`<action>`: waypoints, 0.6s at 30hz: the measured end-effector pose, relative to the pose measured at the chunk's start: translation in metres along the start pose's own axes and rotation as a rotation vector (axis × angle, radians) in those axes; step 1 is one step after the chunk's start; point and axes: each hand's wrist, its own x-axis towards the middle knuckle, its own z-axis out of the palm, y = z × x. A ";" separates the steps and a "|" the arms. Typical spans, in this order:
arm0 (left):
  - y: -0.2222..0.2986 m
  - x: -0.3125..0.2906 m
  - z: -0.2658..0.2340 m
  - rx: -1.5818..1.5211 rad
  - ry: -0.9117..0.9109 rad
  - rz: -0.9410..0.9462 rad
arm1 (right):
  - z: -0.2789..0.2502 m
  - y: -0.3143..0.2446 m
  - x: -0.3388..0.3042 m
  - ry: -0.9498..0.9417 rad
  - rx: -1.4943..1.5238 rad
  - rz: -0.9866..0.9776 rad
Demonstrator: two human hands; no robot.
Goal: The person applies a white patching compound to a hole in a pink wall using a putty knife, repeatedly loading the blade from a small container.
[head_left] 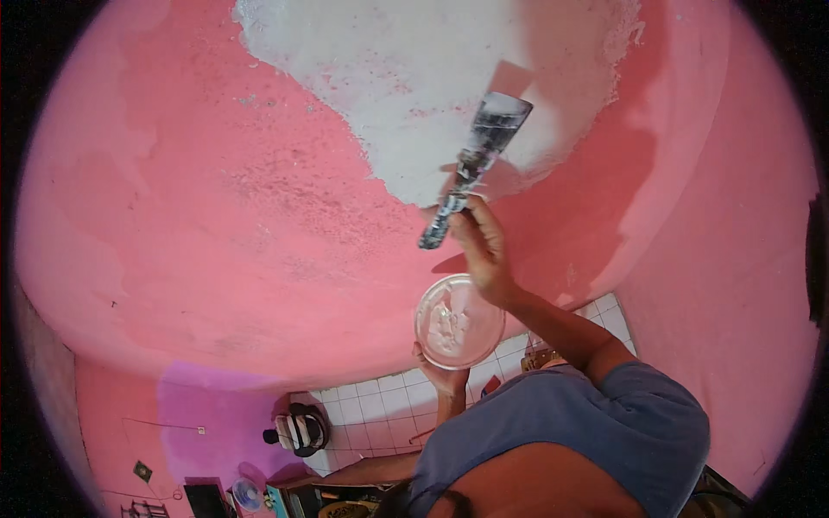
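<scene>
My right hand (485, 250) grips a putty knife (486, 138) by its handle, fingers closed around it. The wide blade points up and is smeared with white and dark residue; the handle is spattered too. Behind it is the wall's pale patch (414, 95); whether the blade touches it I cannot tell. Lower down, my left hand (445, 377) holds a shallow round dish (488, 332) from beneath, with most of its fingers hidden under it. White paste (447, 324) lies in lumps inside the dish.
Pink wall (285, 190) surrounds the pale patch, rough and blistered along its left side. White floor tiles (380, 406) run below. A dark rounded object with pale stripes (302, 430) stands on them. A small fan (248, 493) is at the lower left.
</scene>
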 end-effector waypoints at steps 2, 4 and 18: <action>-0.002 -0.003 -0.006 0.019 0.030 0.023 | 0.021 0.009 0.012 0.001 0.052 -0.048; -0.001 -0.007 -0.006 0.072 0.044 0.066 | 0.034 0.013 0.021 0.000 0.104 -0.098; 0.001 -0.005 -0.008 0.007 0.060 0.085 | 0.038 0.021 0.052 0.071 0.318 -0.023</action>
